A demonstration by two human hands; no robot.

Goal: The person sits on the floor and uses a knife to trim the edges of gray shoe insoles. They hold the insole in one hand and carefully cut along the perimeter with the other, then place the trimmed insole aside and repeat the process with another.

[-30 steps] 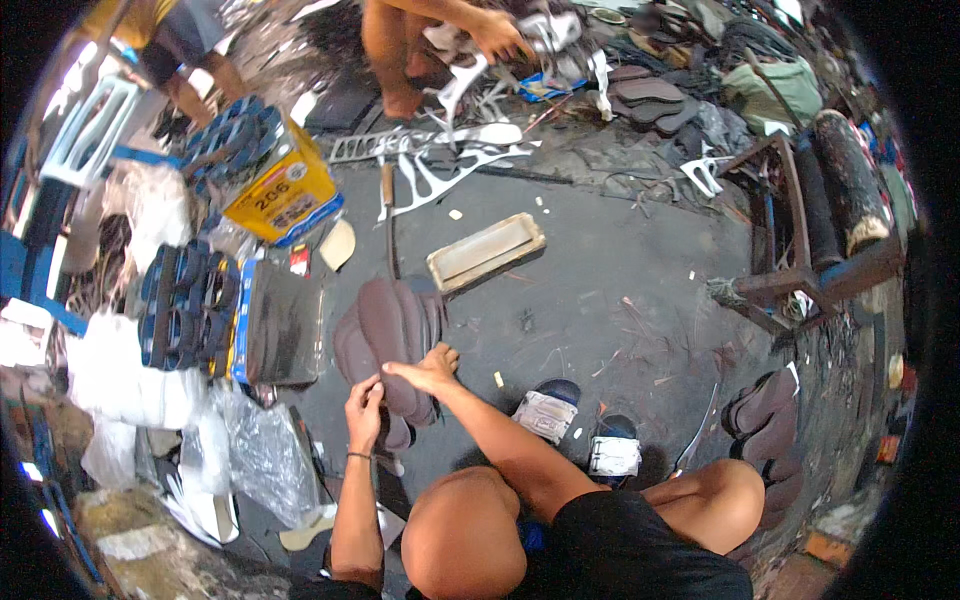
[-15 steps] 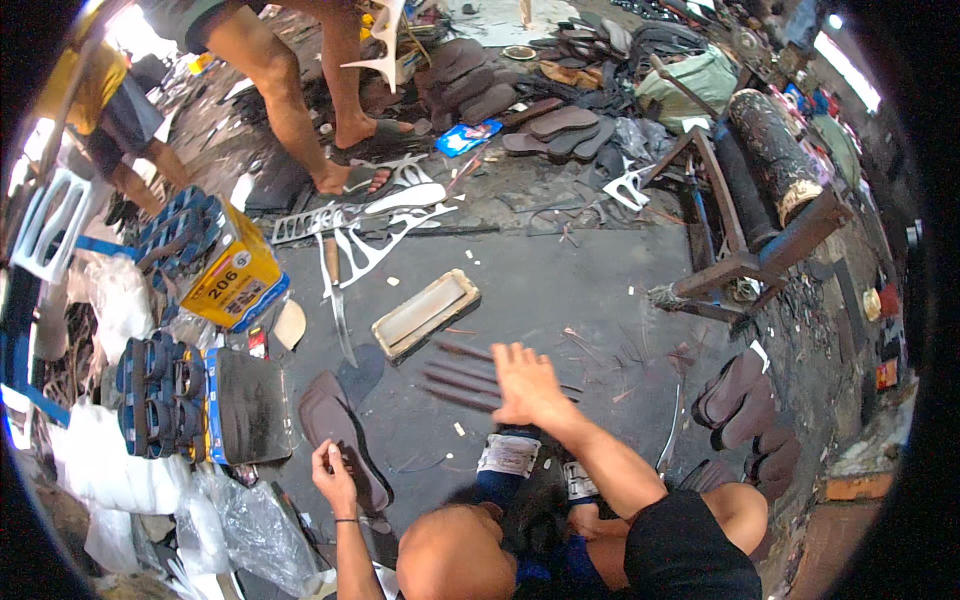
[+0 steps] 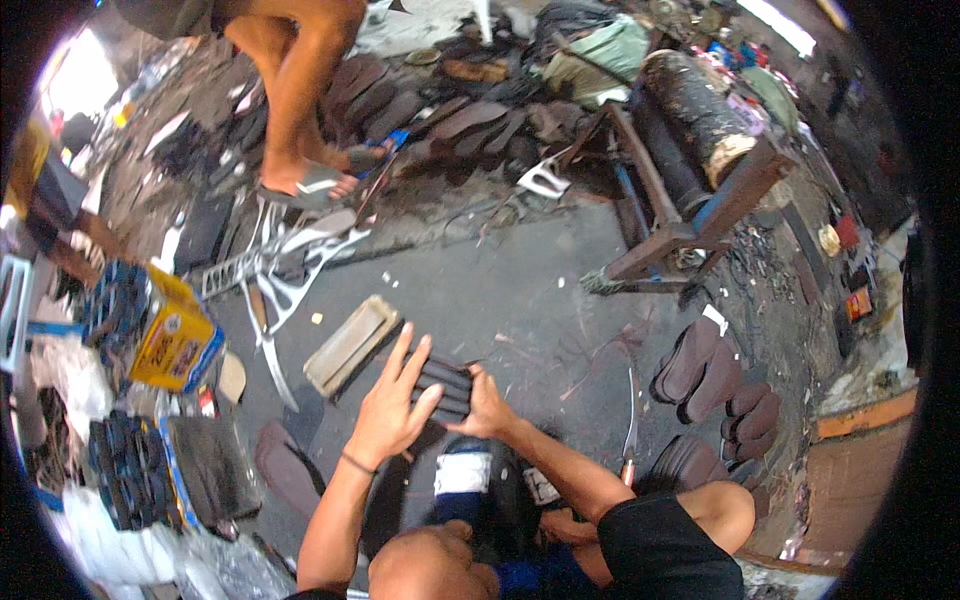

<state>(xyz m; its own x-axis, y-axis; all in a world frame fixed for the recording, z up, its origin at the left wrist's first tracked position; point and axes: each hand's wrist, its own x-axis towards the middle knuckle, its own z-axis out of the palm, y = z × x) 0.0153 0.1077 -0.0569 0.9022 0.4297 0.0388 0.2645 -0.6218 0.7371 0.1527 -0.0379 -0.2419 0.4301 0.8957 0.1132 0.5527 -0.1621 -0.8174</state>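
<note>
In front of my knees is a stack of dark foam strips or soles (image 3: pixel 443 390), its layers showing as parallel ridges; its exact kind is hard to make out. Its right end is gripped by my right hand (image 3: pixel 487 405). My left hand (image 3: pixel 398 405) lies along the other end, fingers stretched and thumb apart, touching or very close to it. Just beyond the left fingers is a sharpening stone (image 3: pixel 352 345) in a pale block. A loose brown shoe sole (image 3: pixel 285 468) lies on the mat left of my left forearm.
A knife (image 3: pixel 270 360) lies left of the stone, near white cut-out scraps (image 3: pixel 300 260). Another blade (image 3: pixel 632 420) lies by my right knee, beside piled soles (image 3: pixel 700 370). A metal frame (image 3: pixel 680 240) stands far right; a bystander's legs (image 3: pixel 295 120) are far left.
My left hand has come from the loose sole to the dark stack. My right hand, spread over the stack before, now grips its end. The view has shifted; the bystander's feet have moved.
</note>
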